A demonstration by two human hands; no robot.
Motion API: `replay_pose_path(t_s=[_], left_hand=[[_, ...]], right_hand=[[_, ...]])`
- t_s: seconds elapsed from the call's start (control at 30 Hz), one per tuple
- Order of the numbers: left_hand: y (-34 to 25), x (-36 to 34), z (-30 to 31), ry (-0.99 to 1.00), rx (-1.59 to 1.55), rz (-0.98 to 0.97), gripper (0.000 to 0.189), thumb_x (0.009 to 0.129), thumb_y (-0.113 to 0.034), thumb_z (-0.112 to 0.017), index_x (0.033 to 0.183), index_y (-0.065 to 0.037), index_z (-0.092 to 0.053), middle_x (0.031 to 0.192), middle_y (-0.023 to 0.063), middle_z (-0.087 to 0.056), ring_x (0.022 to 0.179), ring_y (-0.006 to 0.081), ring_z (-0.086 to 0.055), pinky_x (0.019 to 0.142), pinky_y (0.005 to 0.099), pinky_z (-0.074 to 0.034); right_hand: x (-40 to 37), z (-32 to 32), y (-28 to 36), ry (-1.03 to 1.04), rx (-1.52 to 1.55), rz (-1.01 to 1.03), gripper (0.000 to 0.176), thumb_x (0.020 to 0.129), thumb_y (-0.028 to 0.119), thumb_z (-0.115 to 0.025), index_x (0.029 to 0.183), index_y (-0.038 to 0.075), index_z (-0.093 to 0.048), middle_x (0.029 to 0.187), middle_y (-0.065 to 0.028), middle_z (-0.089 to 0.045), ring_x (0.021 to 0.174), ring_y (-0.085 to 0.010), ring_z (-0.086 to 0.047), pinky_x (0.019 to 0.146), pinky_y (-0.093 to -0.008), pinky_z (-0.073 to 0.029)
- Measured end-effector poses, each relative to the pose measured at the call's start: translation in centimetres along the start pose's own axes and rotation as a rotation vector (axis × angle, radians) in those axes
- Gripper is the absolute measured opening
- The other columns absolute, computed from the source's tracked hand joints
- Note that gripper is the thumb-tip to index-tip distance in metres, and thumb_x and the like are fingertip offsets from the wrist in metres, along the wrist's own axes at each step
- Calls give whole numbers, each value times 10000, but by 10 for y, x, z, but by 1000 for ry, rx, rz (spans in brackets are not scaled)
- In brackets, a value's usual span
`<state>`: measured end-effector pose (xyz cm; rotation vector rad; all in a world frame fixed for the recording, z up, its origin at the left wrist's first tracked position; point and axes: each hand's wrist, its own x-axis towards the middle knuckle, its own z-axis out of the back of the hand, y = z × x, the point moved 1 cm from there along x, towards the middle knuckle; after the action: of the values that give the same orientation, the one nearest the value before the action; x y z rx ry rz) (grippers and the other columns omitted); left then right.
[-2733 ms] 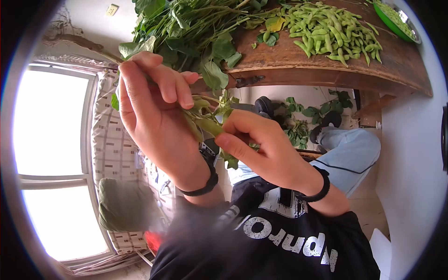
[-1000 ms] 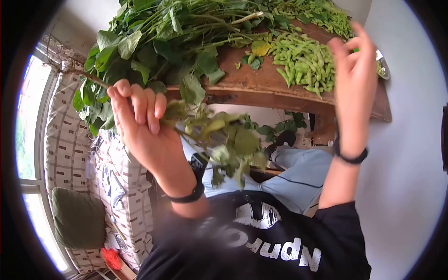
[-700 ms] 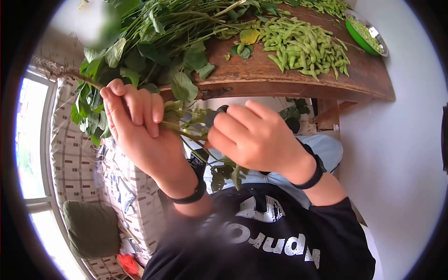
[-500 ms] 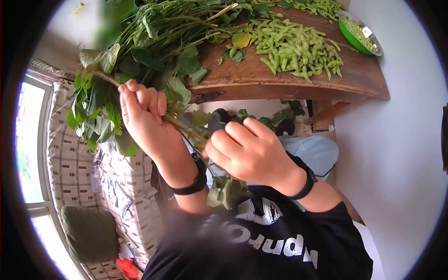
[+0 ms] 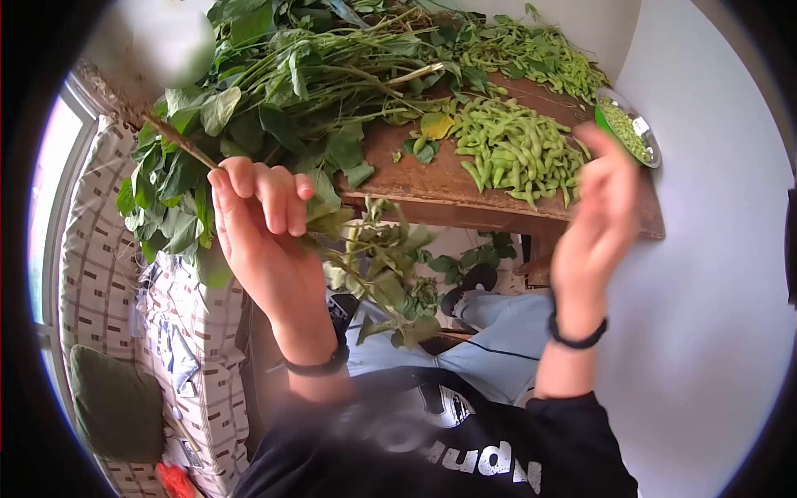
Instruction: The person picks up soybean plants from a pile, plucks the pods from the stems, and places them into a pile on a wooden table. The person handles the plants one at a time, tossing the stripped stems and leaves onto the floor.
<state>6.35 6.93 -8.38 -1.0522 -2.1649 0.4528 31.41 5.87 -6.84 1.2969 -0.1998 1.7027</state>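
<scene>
My left hand [image 5: 270,212] is closed around the stem of an uprooted soybean plant [image 5: 184,143]. Its root end sticks out to the upper left, and its leafy part [image 5: 386,278] hangs below my hand, over my lap. My right hand [image 5: 598,203], blurred by motion, is raised beside the right edge of a pile of green soybean pods [image 5: 510,149]. Its fingers look stretched out and loosely apart, and I see nothing held in them.
A wooden table [image 5: 415,184] bears a heap of leafy soybean plants [image 5: 307,83] and more pods [image 5: 531,58] at the back. A bowl of shelled beans [image 5: 627,129] stands at the right, by a white wall [image 5: 714,249]. A patterned-cloth sofa [image 5: 203,349] with a green cushion [image 5: 116,402] is at left.
My right hand has left the plant and swung up and right to the pod pile. My left hand keeps its hold on the stem. The view has shifted slightly.
</scene>
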Motion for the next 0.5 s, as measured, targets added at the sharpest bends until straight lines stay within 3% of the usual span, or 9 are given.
replay_pose_path(t_s=[0.03,0.1,0.13,0.27,0.3,0.33,0.5], left_hand=[[0,-4,-2,26,-39,23,298,1058,-299,-372,846,-99,-431,594,-23,-347,513,87,-303,637,278,-382],[-1,-10,-5,63,-64,63,302,1058,-300,-370,842,-98,-429,587,-24,-340,511,86,-298,635,279,-380],[-1,-13,-8,65,-75,84,303,1059,-298,-366,840,-99,-428,577,-26,-331,510,84,-293,628,279,-374],[0,-22,-12,115,-91,140,305,1061,-290,-355,833,-100,-424,559,-38,-306,509,74,-258,563,261,-327],[0,-24,-12,152,-60,153,307,1061,-289,-355,831,-98,-422,560,-42,-304,509,72,-248,545,256,-313],[0,-26,-13,110,-80,165,303,1058,-277,-367,823,-92,-417,565,-49,-284,512,67,-229,525,243,-293],[13,-28,-2,-41,-124,236,267,1043,-243,-420,819,-97,-421,589,-56,-264,529,62,-230,519,229,-275]], right_hand=[[-10,-15,17,91,156,70,416,939,377,-584,1141,14,-588,810,-76,-562,739,-198,-593,650,-313,-467],[-27,-37,47,339,185,170,485,804,420,-712,1062,22,-611,845,-95,-569,725,-220,-576,649,-325,-466],[-31,-50,53,335,225,159,477,777,390,-734,1060,27,-612,890,-97,-573,737,-245,-580,649,-330,-472],[-33,-74,60,322,336,179,375,761,308,-738,989,40,-607,909,-72,-546,772,-243,-577,671,-346,-471],[-34,-75,61,341,270,276,320,759,292,-732,932,58,-599,876,-59,-533,760,-225,-569,660,-334,-465],[-35,-76,61,361,204,374,269,758,276,-727,875,76,-591,844,-45,-519,748,-208,-560,650,-322,-458],[-50,-84,64,276,17,485,210,776,270,-701,756,116,-560,767,5,-492,714,-163,-530,615,-292,-423]])
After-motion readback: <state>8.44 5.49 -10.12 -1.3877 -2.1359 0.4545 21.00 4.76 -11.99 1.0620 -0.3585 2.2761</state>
